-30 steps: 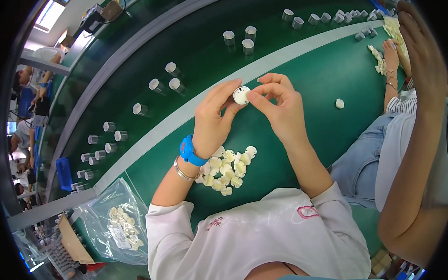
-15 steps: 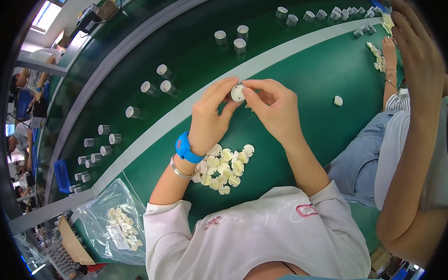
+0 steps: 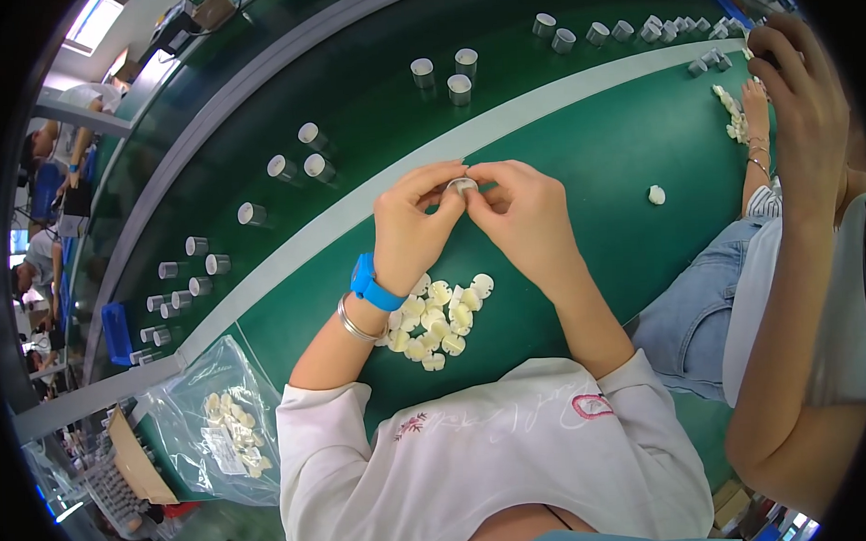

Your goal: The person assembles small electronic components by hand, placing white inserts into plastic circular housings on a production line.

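Between both hands, over the green tabletop [image 3: 580,122], is a small metal cylinder with a white round end [image 3: 462,185]; fingers cover most of its body. My left hand [image 3: 414,214], with a blue band at the wrist, pinches it from the left. From the other side, the thumb and fingers of my right hand [image 3: 521,210] close on it at the rim. A loose pile of cream-coloured notched discs [image 3: 435,318] lies on the table below my hands, beside my left wrist. One single white disc [image 3: 656,195] rests farther right.
Beyond a pale rail [image 3: 392,194], several silver cylinders [image 3: 459,90] stand on a green belt. A clear plastic bag [image 3: 224,430] of discs and a blue bin [image 3: 117,334] are at left. At right, a co-worker's raised hand and arm [image 3: 801,162] stand near more discs [image 3: 730,112].
The cylinder has tipped, so its white end, facing me before, now shows at a flatter angle. Both hands have come slightly lower, with the right fingers drawn closer around the rim.
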`<state>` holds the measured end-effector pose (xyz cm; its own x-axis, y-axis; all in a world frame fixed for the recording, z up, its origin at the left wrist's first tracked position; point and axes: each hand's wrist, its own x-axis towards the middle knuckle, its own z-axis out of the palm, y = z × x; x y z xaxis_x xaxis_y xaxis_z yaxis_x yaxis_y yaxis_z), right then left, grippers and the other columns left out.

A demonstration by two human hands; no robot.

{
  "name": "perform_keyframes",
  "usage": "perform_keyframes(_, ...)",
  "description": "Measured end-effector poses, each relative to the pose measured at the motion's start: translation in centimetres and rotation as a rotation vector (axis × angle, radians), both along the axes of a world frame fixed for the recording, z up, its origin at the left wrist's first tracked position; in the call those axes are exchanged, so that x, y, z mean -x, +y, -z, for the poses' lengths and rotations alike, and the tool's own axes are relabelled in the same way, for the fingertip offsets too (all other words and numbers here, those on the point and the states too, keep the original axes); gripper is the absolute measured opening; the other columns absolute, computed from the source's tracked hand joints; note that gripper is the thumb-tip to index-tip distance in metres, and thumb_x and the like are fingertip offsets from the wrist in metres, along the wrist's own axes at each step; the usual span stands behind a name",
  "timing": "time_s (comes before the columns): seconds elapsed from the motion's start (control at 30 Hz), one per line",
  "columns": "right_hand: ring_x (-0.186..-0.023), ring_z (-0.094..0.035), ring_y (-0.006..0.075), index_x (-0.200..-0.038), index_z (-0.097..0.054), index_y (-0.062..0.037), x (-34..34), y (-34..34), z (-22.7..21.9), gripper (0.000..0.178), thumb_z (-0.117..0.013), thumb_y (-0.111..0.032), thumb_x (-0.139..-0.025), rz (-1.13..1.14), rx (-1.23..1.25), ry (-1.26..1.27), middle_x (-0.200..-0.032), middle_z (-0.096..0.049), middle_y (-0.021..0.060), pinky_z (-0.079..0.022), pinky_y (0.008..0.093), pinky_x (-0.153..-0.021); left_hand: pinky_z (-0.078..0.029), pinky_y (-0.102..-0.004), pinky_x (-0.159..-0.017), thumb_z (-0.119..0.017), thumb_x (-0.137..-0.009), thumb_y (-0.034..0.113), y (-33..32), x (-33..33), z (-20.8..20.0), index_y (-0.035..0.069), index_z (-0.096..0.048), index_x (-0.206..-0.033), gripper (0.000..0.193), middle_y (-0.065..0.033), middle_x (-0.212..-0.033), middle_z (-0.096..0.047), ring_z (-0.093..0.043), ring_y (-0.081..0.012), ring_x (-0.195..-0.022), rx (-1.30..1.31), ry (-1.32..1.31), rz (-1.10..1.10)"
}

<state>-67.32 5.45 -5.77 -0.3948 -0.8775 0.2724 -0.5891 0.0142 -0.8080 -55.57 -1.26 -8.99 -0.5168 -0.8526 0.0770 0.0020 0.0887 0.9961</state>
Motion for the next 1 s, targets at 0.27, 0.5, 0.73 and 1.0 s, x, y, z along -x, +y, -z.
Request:
perform_keyframes(0.27,-0.065,-0.065,0.0121,-0.081,-0.063,0.0019,3.1,-0.7,-1.1,0.016,-0.070,-0.009,-0.071,-0.099,-0.325,-0.318,-0.073,-0.067,0.0096,-0.049,0.0221,-0.061,-0.051,-0.0303,-0.074,-0.062,-0.070,-0.002,-0.9,0.3,-2.3,-0.001,-0.058,-0.104,0.035,-0.0177,-0.108,-0.058,-0.062,-0.0247,-0.082,0.453,-0.216,0.289)
perform_keyframes(0.5,-0.080,-0.057,0.0184,-0.095,-0.064,-0.0058,5.0,2.1,0.1,0.028,-0.071,-0.008,-0.068,-0.393,-0.305,0.046,-0.093,-0.057,0.0077,-0.047,0.0289,-0.070,-0.051,-0.0281,-0.073,-0.071,-0.070,0.006,-5.3,0.2,0.5,0.003,-0.063,-0.096,0.027,-0.0098,-0.095,-0.060,-0.061,-0.0207,-0.082,0.325,-0.225,-0.023)
perform_keyframes(0.73,-0.090,-0.049,0.0214,-0.091,-0.063,-0.0073,4.4,3.8,1.7,0.025,-0.068,-0.003,-0.067,-0.744,-0.405,0.185,-0.094,-0.051,0.0045,-0.043,0.0324,-0.077,-0.049,-0.0298,-0.073,-0.070,-0.072,0.016,-11.9,0.7,4.0,0.005,-0.061,-0.101,0.032,-0.0107,-0.091,-0.065,-0.062,-0.0211,-0.082,0.416,-0.465,-0.262)
perform_keyframes(1.0,-0.073,-0.054,0.0229,-0.088,-0.061,-0.0044,6.3,2.0,0.7,0.012,-0.061,-0.005,-0.076,-0.527,-0.555,0.072,-0.082,-0.052,0.0066,-0.044,0.0319,-0.067,-0.047,-0.0385,-0.077,-0.067,-0.074,0.018,-12.1,1.6,5.1,0.004,-0.056,-0.105,0.035,-0.0162,-0.097,-0.060,-0.057,-0.0316,-0.092,0.596,-0.800,-0.356)
